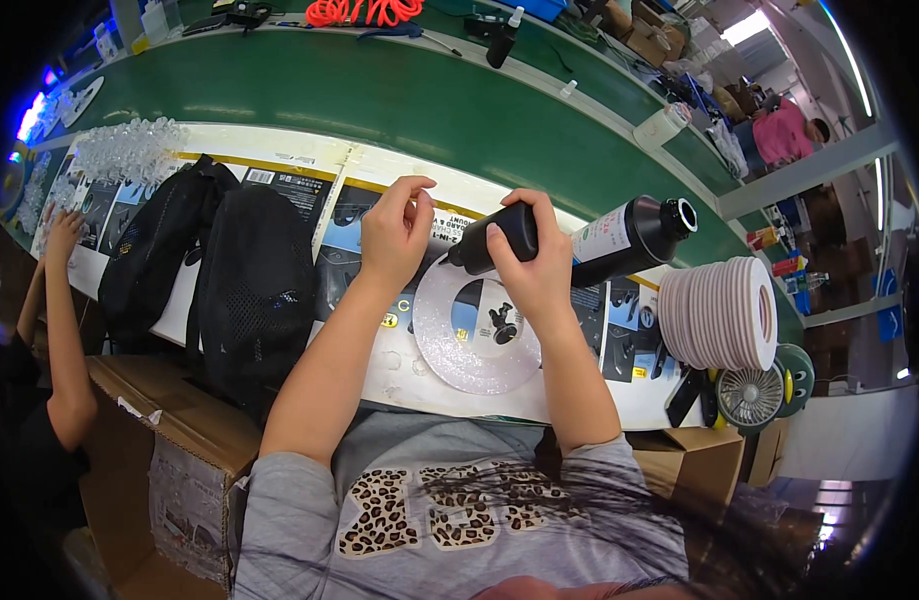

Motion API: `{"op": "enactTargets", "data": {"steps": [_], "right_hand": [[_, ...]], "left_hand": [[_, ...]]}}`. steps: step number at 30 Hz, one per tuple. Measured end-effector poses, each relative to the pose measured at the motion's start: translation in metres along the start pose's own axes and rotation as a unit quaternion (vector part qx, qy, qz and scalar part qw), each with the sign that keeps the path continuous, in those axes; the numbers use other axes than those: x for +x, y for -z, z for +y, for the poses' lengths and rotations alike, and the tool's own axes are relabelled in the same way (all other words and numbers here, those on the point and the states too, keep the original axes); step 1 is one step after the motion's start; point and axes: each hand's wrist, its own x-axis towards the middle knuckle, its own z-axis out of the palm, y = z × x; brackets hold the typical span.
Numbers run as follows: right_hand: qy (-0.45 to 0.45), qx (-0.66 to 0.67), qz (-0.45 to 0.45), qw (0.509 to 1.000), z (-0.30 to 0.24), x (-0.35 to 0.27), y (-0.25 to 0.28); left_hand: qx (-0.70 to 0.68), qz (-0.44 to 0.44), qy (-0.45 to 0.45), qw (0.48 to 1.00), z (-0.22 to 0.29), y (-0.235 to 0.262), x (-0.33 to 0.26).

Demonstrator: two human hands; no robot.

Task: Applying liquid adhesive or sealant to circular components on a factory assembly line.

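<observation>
My right hand point(536, 255) is wrapped round a small black bottle point(500, 238), which it holds tilted over the far edge of a glittery white ring point(442, 350). The ring lies flat on the printed boxes in front of me. My left hand point(400, 232) hovers to the left of the bottle, its fingers loosely bent and nothing visible in them. Just right of my right hand is a larger black bottle point(620, 243) with a white label, its neck towards the right. Whether the small bottle's tip touches the ring is hidden.
A stack of white rings point(715, 315) stands at the right, beside a small green fan point(752, 396). Black mesh bags point(255, 290) lie on the left, near clear plastic pieces point(135, 150). A co-worker's hand point(64, 235) is at far left. Cardboard boxes point(170, 410) stand below the table.
</observation>
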Motion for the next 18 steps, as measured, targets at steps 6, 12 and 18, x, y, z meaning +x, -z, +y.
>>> {"op": "enactTargets", "data": {"steps": [6,12,18], "right_hand": [[0.001,0.002,-0.001,1.0,-0.0005,0.0008,0.0008],[-0.003,0.01,-0.001,1.0,0.001,0.0,0.0004],[-0.011,0.015,-0.001,1.0,0.0,-0.0007,0.0014]], "left_hand": [[0.002,0.003,-0.005,1.0,-0.0013,-0.0005,0.0003],[0.003,-0.003,-0.001,1.0,-0.0018,-0.0005,-0.0007],[-0.004,-0.007,0.001,1.0,-0.0017,-0.0009,-0.0008]]}}
